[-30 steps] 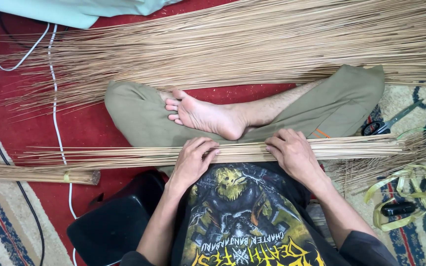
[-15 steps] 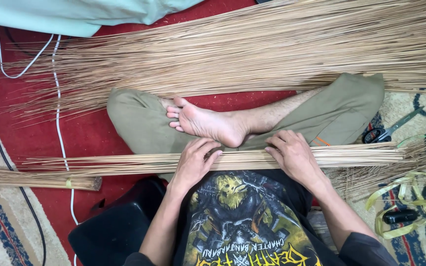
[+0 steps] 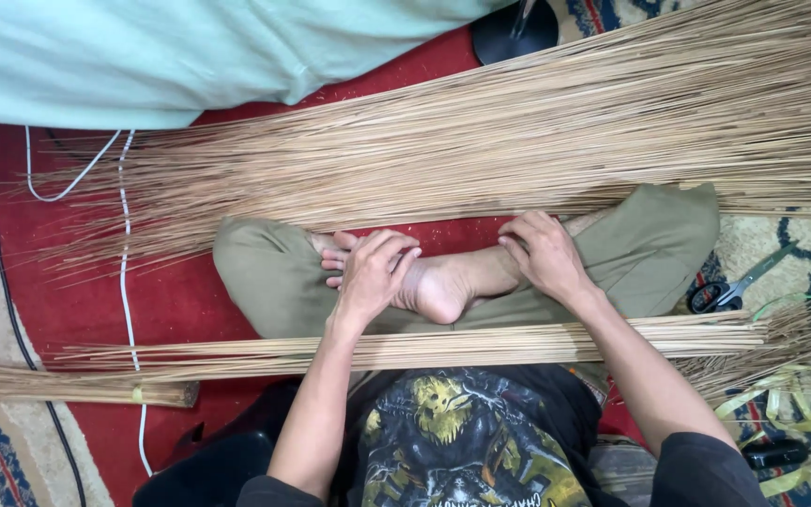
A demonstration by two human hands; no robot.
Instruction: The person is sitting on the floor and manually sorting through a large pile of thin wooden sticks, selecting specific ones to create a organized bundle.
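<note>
Red rug (image 3: 171,300), hands (image 3: 373,272) on foot (image 3: 443,286), prob. empty

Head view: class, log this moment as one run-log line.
left hand: on bare foot, empty | right hand: on ankle, empty | stick bundle: across lap | loose stick pile: beyond knees | scissors: on rug

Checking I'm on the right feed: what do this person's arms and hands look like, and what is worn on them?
Both arms are bare from the upper arm down. Short dark sleeves show at the bottom edge, the right sleeve clearest. The left hand and right hand wear no gloves; I see no rings, watch or bracelets. No cables or markings on them.
</note>
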